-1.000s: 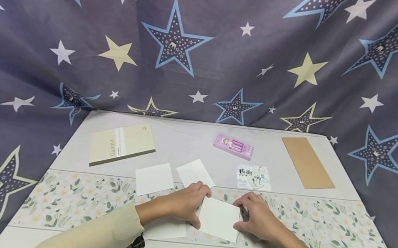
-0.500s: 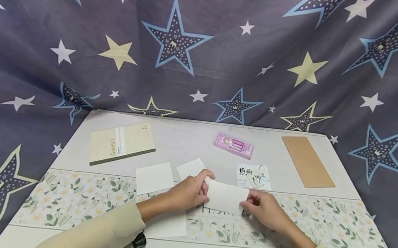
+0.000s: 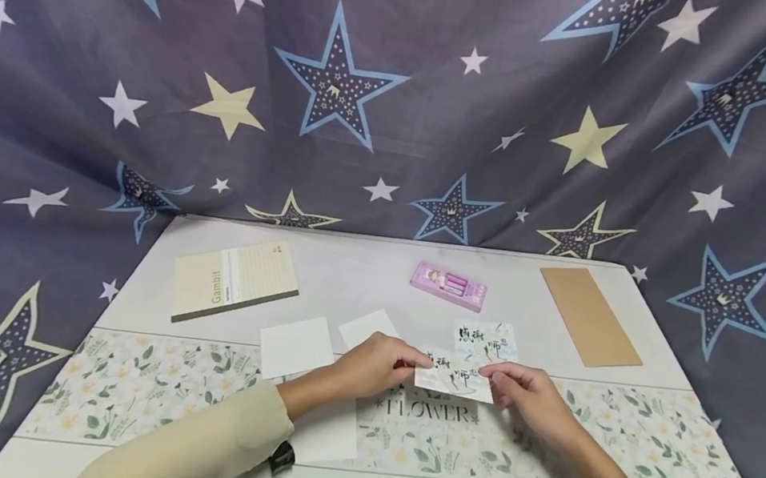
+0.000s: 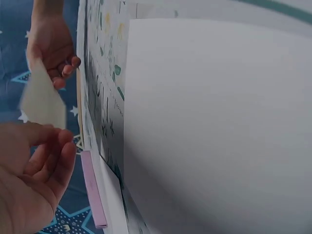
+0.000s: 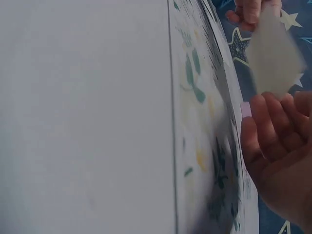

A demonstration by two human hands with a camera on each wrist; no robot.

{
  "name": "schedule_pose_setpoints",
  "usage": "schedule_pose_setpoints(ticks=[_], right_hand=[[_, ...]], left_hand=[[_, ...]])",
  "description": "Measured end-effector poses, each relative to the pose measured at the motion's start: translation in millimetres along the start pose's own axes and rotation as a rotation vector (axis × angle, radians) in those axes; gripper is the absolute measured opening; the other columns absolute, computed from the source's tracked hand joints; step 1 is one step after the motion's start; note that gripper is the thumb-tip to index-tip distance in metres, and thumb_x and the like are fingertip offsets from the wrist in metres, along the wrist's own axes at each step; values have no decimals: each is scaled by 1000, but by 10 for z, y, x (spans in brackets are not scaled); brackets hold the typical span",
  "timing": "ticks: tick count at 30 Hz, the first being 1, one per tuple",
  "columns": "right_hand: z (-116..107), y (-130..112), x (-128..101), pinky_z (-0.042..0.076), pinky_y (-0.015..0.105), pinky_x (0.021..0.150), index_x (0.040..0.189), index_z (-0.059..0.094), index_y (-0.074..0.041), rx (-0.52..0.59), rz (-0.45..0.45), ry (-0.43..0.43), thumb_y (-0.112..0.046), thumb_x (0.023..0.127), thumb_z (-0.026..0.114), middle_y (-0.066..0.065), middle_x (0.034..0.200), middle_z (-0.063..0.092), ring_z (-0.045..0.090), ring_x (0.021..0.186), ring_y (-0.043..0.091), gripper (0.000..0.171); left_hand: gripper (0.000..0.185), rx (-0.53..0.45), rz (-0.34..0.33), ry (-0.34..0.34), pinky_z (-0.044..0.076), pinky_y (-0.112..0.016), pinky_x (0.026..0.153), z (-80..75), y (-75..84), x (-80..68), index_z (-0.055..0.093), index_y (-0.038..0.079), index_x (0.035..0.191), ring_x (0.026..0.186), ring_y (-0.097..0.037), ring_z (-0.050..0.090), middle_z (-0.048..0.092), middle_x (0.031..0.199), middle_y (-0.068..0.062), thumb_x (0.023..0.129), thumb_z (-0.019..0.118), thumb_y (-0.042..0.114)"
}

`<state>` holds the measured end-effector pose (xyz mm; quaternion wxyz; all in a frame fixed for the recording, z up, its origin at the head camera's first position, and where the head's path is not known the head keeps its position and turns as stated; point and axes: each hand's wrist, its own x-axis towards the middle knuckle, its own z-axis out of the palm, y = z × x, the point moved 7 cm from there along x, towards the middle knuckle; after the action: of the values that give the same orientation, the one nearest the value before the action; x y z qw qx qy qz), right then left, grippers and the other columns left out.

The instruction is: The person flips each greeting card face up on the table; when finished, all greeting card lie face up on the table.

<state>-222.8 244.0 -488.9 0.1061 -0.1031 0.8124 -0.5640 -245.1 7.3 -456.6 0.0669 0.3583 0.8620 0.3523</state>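
Table [image 3: 366,259]; card [image 3: 449,383] lettering seemingly headcam only

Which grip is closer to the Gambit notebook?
Left. In the head view, the left grip, pinching the left end of the printed card, is right of and below the notebook; the right grip is farther right, at the card's other end.

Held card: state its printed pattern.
The card has black characters on whitish ground; best in the head view.
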Motion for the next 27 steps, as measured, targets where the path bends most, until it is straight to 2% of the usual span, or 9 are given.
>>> schedule_pose_setpoints(ticks=[1,3,5,8,11,14,18,23,27], right_hand=[[-15,-5,0,58,28,71,122,68,7,-7,-3,4,-14,103,59,4,90,71,68,74,15,29],[-46,-11,6,57,28,67,121,68,4,-48,-15,12,-16,101,63,4,87,68,66,73,14,29],[-79,-16,1,55,25,65,122,70,-2,-137,-33,26,-17,97,69,3,88,68,63,74,11,29],[-106,-2,-14,51,22,64,126,69,-8,-285,-76,26,-17,91,76,0,87,66,58,73,5,37],[-135,20,-42,50,21,63,133,65,-9,-390,-133,7,-14,87,80,-4,85,64,55,71,2,49],[-173,37,-69,51,21,64,139,61,-8,-440,-161,-32,-13,87,80,-5,86,64,55,71,1,56],[-231,27,-89,50,22,65,143,57,-8,-484,-154,-77,-15,88,79,-5,87,63,55,72,0,60],[-285,19,-118,46,22,61,144,55,-4,-524,-148,-117,-16,90,78,-6,84,60,51,69,1,60],[-318,24,-152,43,22,59,142,56,-5,-548,-136,-133,-16,90,78,-6,81,57,47,66,0,58]], left_hand=[[28,1,1,-8,36,-13,55,7,13,12,76,16,123,59,2,42,77,116,0,99,63,8],[29,19,9,-24,38,-13,56,28,41,39,74,16,125,60,2,44,76,119,0,101,61,9],[29,38,30,-47,42,-14,60,63,76,67,73,16,127,64,2,49,76,119,-1,102,58,12],[31,86,69,-101,43,-12,64,148,139,103,70,14,132,67,3,51,78,106,0,102,60,16],[39,121,77,-161,43,-10,63,258,186,141,65,12,138,66,4,51,75,93,3,99,66,17],[47,144,67,-194,45,-8,64,358,227,187,60,11,142,66,6,52,73,88,6,97,70,19],[51,167,54,-200,45,-7,67,456,266,246,59,9,143,66,8,53,73,83,10,96,72,20],[49,207,51,-204,42,-7,65,553,309,301,60,10,142,64,8,52,68,77,14,96,72,22],[52,192,14,-225,42,-9,62,632,317,313,57,11,144,62,7,51,63,73,17,96,71,25]])
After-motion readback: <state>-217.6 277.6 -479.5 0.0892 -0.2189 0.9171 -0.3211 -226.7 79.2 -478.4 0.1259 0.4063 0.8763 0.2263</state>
